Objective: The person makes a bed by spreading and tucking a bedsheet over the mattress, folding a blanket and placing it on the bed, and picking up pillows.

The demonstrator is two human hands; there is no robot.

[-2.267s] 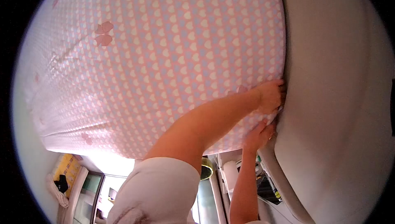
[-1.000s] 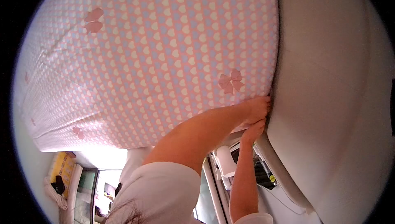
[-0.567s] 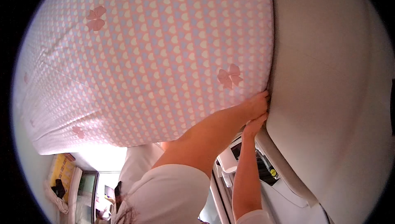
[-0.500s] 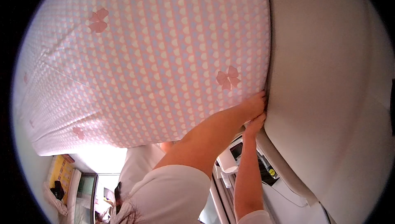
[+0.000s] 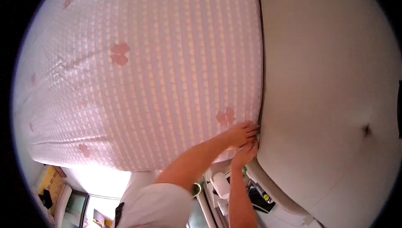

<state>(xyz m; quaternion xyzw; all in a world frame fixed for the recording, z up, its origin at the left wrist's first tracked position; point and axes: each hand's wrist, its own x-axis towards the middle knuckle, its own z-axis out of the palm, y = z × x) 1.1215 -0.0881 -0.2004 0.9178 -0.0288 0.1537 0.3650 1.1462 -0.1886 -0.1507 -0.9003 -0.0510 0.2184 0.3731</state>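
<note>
- From the head view, the patterned cover (image 5: 167, 81) lies beside the beige padded panel (image 5: 318, 81), a dark seam running between them.
- The left hand (image 5: 243, 134) rests at the cover's near corner, fingers bent and close together; the right hand (image 5: 245, 152) sits just beneath, nearly touching it. I can't tell whether either pinches fabric, since the fingertips are hidden.
- I'd say close, flat fingers suit that narrow edge, with an even pull to avoid bunching; creases show toward the far side.
- Containers: a yellow box (image 5: 51, 184), contents hidden; a round, green-rimmed one (image 5: 196, 190), its inside unclear.
</note>
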